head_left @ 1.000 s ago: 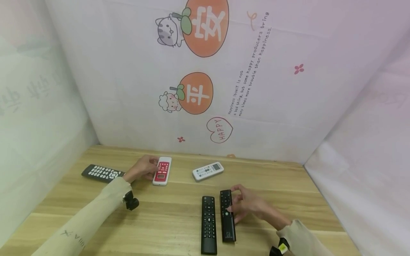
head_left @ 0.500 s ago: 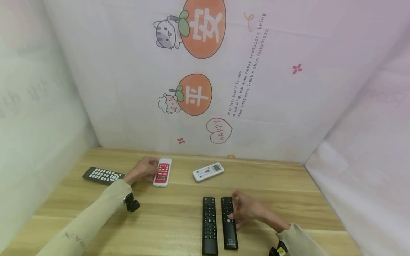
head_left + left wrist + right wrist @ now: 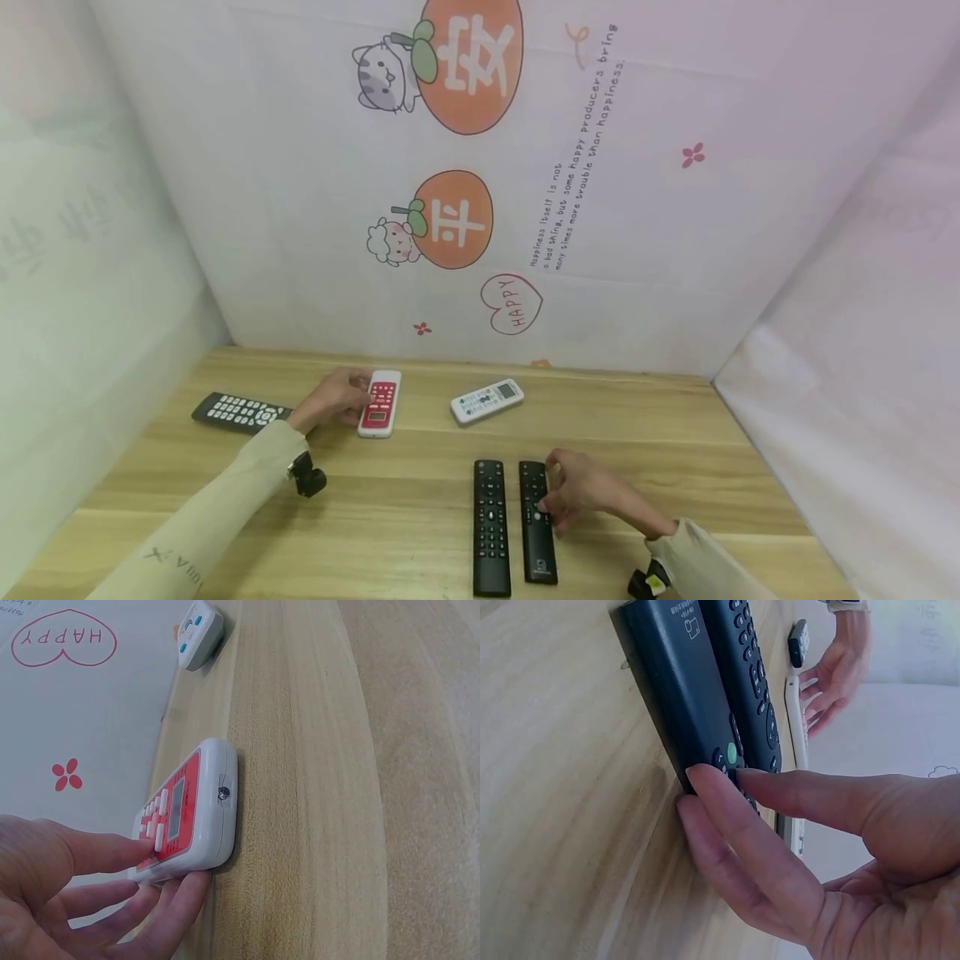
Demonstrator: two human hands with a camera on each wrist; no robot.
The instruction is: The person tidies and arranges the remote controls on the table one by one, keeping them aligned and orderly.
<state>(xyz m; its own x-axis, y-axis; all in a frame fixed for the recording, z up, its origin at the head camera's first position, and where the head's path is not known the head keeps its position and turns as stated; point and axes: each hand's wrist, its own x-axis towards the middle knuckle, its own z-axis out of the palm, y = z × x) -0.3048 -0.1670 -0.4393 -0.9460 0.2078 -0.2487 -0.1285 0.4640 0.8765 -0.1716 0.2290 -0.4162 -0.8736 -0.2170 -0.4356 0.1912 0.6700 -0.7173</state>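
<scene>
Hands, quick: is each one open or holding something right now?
Left hand: holding the red remote.
Right hand: holding the rightmost remote.

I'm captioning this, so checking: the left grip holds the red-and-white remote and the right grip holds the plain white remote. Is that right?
Not quite: the right grip holds the rightmost black remote, as the head view shows; the plain white remote lies apart from both grips. The left grip does hold the red-and-white remote.
</scene>
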